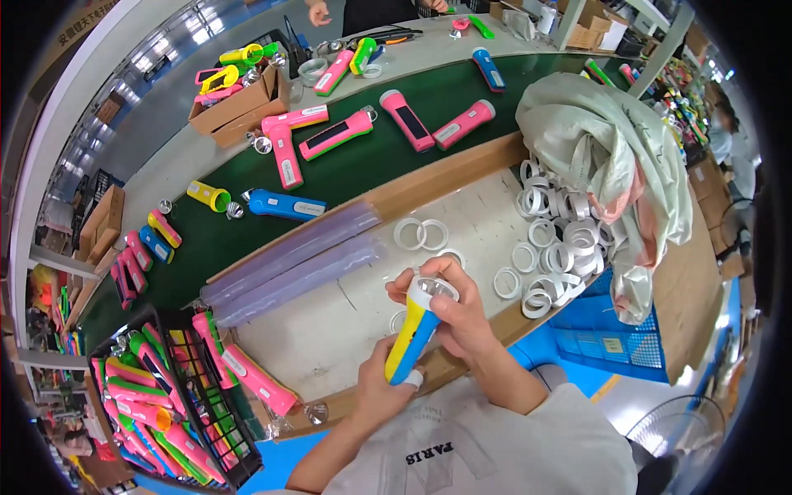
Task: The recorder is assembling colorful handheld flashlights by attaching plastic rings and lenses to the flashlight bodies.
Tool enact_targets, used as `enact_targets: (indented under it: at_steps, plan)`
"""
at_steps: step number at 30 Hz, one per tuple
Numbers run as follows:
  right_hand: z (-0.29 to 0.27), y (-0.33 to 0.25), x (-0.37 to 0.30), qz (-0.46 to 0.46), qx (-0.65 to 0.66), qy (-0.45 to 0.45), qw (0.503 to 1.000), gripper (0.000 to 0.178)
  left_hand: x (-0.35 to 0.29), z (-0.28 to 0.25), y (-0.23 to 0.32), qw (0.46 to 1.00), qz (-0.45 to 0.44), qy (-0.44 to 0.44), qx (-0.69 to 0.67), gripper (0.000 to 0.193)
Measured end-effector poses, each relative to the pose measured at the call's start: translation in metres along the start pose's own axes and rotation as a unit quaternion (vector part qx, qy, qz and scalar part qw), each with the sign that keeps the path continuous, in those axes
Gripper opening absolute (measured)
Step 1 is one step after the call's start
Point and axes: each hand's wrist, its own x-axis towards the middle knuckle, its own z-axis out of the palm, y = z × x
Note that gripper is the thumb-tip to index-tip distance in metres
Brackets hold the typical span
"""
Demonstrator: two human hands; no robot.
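In front of my chest I hold a yellow and blue flashlight [409, 345], tilted with its head up and away from me. My left hand [381, 381] is closed around the lower part of its body. Around the head sits a white ring [434, 288], with a shiny reflector inside it. My right hand [464, 312] grips this ring, thumb and fingers on either side. Loose white rings [409, 233] lie on the pale worktop [330, 309] just beyond, and a large heap of the same rings [569, 239] spreads to the right.
Two clear plastic sleeves [297, 272] lie along the tray's far wall. Pink flashlights [406, 121] and a blue one [286, 205] rest on the green belt [355, 177]. A black crate [223, 404] full of flashlights stands at left. A whitish sack [606, 148] slumps at right. Another person's hand [318, 13] shows across the belt.
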Motion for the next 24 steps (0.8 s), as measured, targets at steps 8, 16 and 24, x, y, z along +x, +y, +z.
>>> enact_targets:
  at_steps: [8,16,24]
  plan:
    - [-0.004,0.003,0.000,-0.023,0.110,-0.076,0.991,0.038,-0.005,0.012,0.019,0.996,-0.030,-0.078,-0.039,0.061]
    - [-0.017,0.014,-0.004,-0.042,0.250,-0.186,0.949,0.031,-0.010,0.016,0.013,0.967,-0.052,-0.214,-0.130,0.055]
    - [-0.010,-0.002,-0.001,0.041,0.115,-0.058,0.991,0.033,-0.009,0.021,0.011,0.944,-0.110,-0.166,-0.264,0.054]
